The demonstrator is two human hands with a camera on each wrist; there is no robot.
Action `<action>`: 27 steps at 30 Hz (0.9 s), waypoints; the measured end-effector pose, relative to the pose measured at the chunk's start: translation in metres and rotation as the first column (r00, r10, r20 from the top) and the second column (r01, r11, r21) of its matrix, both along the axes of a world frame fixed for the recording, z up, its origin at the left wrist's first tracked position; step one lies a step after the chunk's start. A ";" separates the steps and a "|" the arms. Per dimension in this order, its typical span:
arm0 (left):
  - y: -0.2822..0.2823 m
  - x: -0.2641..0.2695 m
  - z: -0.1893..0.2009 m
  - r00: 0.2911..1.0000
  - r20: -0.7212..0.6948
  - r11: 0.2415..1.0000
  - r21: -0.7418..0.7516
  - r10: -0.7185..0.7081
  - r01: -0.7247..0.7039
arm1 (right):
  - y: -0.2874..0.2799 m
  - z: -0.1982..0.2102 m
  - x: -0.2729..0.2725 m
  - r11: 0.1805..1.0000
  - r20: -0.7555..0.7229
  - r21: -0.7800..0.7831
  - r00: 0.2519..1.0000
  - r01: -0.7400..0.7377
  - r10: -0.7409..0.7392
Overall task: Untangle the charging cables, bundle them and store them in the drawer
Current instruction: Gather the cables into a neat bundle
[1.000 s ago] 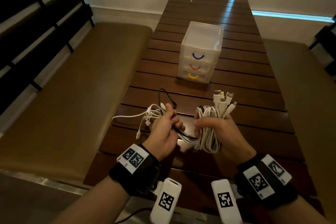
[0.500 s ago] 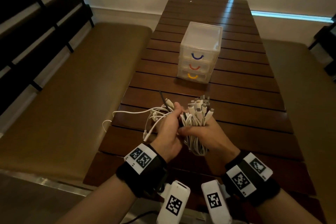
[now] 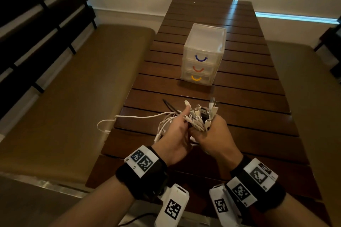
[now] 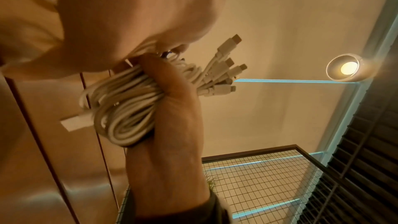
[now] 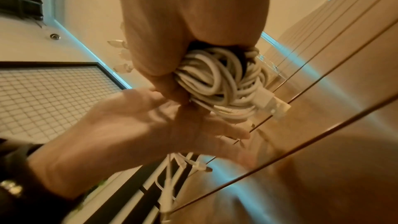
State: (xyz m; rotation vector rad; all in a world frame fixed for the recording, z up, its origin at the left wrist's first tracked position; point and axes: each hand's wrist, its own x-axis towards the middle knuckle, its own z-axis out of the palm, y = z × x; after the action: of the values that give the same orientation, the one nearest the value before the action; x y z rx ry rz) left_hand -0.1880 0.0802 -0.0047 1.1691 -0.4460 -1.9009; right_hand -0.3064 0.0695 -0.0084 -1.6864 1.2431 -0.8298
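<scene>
I am watching the right hand [image 3: 215, 138] gripping a coiled bundle [image 5: 217, 81] of white cables, fingers curled tight around the loops, above the near end of the table [image 3: 249, 108]. The plugs [image 3: 201, 112] are sticking up out of the fist in a cluster, one black among the white ones. The left hand [image 3: 177, 134] is pressing against the bundle from its own side; in the right wrist view its fingers [image 5: 232, 132] are lying fairly straight under the coil, and I cannot tell whether they are pinching any strand. Loose white cables [image 3: 140, 117] are trailing from the left hand out past the table's left edge, and a thin black lead [image 3: 168, 105] is lying on the slats just beyond the hands. The drawer unit [image 3: 203, 55] is standing farther along the table, well apart from the hands, with all three drawers closed: blue handle on top, red in the middle, yellow at the bottom.
</scene>
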 end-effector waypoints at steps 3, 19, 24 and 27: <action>0.001 0.003 -0.003 0.997 0.063 0.999 -0.011 -0.052 0.052 | -0.002 -0.001 -0.004 0.998 -0.089 -0.064 0.996 -0.029 0.023; 0.007 0.054 0.000 0.977 0.210 0.992 -0.125 0.030 -0.004 | -0.004 -0.010 -0.016 0.975 -0.283 0.206 0.948 -0.087 0.145; 0.018 0.082 0.010 0.924 0.353 0.985 -0.042 -0.144 0.170 | -0.013 -0.004 -0.027 0.955 -0.281 0.296 0.953 -0.029 0.116; 0.027 0.088 0.028 0.840 0.540 0.967 -0.182 -0.052 0.178 | -0.018 -0.002 -0.031 0.930 -0.232 0.367 0.971 0.030 0.061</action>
State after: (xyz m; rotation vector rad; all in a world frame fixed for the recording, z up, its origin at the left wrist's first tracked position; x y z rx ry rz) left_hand -0.1002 0.1076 0.0229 1.5371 -1.0312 -1.5445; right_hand -0.3376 0.0512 -0.0109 -1.5132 1.4450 -0.3548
